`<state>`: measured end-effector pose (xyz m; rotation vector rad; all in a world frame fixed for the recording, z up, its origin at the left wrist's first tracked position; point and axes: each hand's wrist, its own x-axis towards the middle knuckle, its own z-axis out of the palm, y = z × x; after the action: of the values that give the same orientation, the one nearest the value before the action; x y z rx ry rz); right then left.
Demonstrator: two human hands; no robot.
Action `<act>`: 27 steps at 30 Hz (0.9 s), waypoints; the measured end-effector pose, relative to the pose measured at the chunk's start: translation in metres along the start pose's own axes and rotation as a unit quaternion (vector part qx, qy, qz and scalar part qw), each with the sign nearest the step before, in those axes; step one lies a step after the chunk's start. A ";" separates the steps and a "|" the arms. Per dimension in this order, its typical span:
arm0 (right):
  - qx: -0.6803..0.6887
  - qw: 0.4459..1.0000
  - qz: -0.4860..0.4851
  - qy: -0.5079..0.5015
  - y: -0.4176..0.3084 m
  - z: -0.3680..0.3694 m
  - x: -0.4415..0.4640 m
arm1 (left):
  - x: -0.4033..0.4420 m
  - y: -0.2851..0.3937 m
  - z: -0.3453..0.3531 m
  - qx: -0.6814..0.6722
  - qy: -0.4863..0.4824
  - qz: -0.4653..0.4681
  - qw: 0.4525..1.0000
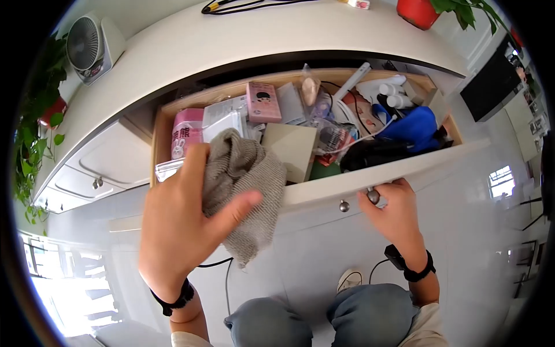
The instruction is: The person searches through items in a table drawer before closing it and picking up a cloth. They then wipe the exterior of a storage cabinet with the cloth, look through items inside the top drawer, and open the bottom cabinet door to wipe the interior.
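Observation:
My left hand (173, 220) is at a crumpled grey-beige knitted cloth (245, 185), its thumb lying across the front of it and the index finger along its left side. The other fingertips are hidden. The cloth hangs over the front edge of a pulled-out drawer (312, 194). With bent fingers my right hand (396, 211) grips a round metal drawer knob (373, 196); a second knob (344, 206) sits just left of it. Inside the drawer are a pink box (263, 102), a pink packet (187, 132), a cream box (289, 147) and a blue cloth pouch (413, 132).
Above the drawer runs a white cabinet top (243, 34) with a small fan (85, 43), a black cable (243, 8) and a red plant pot (417, 13). White bottles (399, 101) and cables lie at the drawer's right. My knees (370, 318) are below.

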<state>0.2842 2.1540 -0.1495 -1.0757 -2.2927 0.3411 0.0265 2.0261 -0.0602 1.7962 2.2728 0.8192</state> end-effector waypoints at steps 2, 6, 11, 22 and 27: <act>0.000 1.000 -0.003 -0.021 -0.002 -0.006 0.002 | -0.001 -0.004 -0.005 0.011 -0.026 0.022 0.999; 0.013 0.998 -0.007 -0.060 -0.005 -0.014 0.008 | -0.005 -0.020 -0.003 -0.002 -0.009 0.103 0.995; 0.052 0.990 0.021 -0.127 -0.005 -0.023 0.009 | -0.009 -0.020 0.005 0.023 0.074 0.161 0.984; -0.014 0.970 -0.011 -0.243 -0.013 -0.043 0.025 | -0.017 -0.018 0.007 0.062 0.077 0.097 0.990; -0.116 0.900 -0.070 -0.414 -0.022 -0.069 0.045 | -0.017 -0.018 0.009 0.086 0.094 0.098 0.987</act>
<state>0.2890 2.1737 -0.0662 -0.9757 -3.2194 0.5572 0.0199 2.0110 -0.0804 2.1319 2.3729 0.8830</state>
